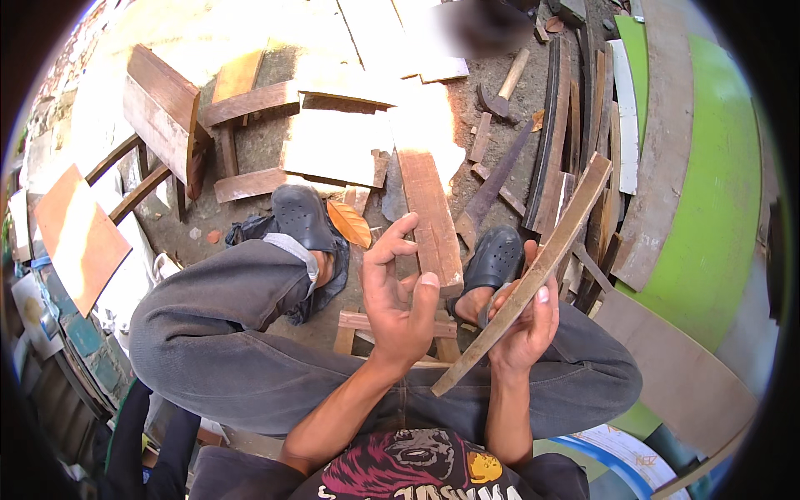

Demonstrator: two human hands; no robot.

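My right hand [523, 335] is closed around a narrow wooden strip [525, 287], thumb on its near face. The strip slants from above my lap up toward the far right. My left hand [398, 310] is raised with its fingers apart and holds nothing. Just behind it lies a thick reddish wooden beam [430, 218], which the left fingers partly overlap; whether they touch it I cannot tell. Below the beam's near end, between my legs, a small wooden frame [357, 322] is partly hidden by my left hand.
A hammer [502, 96] and a handsaw [496, 185] lie on the ground beyond my right foot. Long boards [554, 133] are stacked at right beside a green panel [708, 192]. A brown leaf [349, 223] rests near my left clog; a wooden box-like piece [162, 117] stands far left.
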